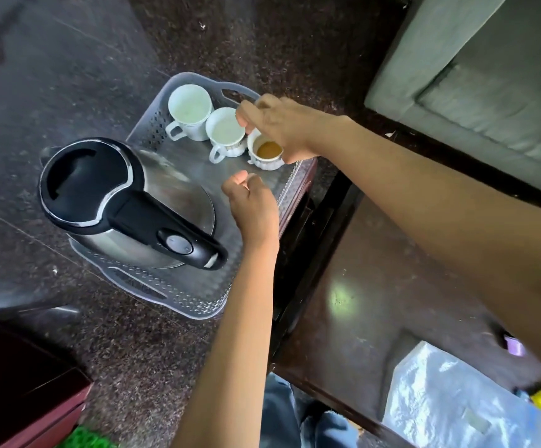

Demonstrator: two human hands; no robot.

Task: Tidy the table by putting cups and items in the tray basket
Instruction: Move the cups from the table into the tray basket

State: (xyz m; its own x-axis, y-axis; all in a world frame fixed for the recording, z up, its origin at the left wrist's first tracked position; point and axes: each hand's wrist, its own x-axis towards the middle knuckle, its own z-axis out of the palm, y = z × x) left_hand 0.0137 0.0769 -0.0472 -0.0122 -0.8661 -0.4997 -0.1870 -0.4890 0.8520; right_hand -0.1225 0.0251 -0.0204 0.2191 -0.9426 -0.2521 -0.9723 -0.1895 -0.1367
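Head view. Nearest the camera, the person's two bare forearms reach forward over a dark table [375, 305]. The left hand [253, 208] hangs over the tray basket [198, 299] with its fingers curled into a loose fist, grasping nothing. The right hand [279, 124] rests on the rim of the third cup [266, 155], fingers closed on its far edge.

The tray basket is clear perforated plastic. It holds a steel kettle [127, 202] at the near end and three white cups in a row at the far end: the first cup [190, 111], the second cup [225, 130], and the third, which contains brown liquid.

Handling: the cups appear ceramic, so stiff, smooth and breakable. Keep the third cup upright to avoid spilling. Take hold by the rim or by the side handle. The kettle looks heavy; lift it by its black handle.
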